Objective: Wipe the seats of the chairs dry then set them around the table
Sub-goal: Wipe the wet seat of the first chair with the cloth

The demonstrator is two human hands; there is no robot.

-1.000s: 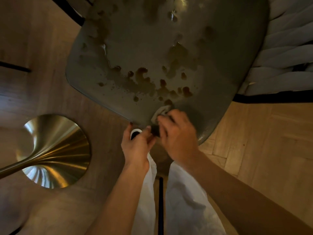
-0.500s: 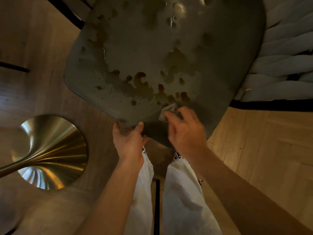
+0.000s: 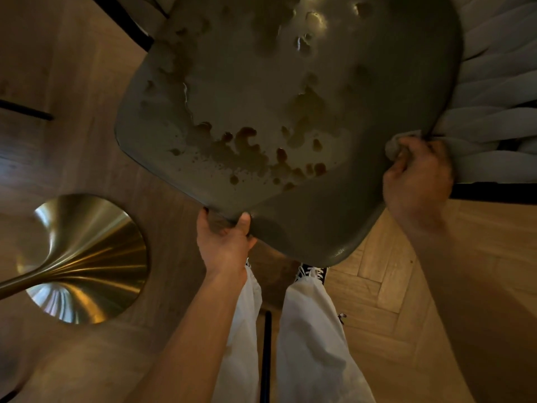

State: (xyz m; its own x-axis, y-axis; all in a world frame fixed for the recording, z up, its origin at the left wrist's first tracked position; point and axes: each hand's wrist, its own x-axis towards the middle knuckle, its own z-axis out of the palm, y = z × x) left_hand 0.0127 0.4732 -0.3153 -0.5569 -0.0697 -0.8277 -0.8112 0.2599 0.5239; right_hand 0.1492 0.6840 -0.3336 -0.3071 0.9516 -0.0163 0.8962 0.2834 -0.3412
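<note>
Wiping step in hand: left hand [image 3: 225, 242] grips wet seat [image 3: 290, 91] front edge; right hand [image 3: 417, 175] clutches cloth [image 3: 396, 142] at side; next, sweep across puddles [image 3: 247, 152].

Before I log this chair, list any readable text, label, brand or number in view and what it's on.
None readable. The wet chair seat, the cloth in the right hand, the brass table base, the white trousers and the wood floor show no writing. The left hand grips the seat's front edge.
</note>
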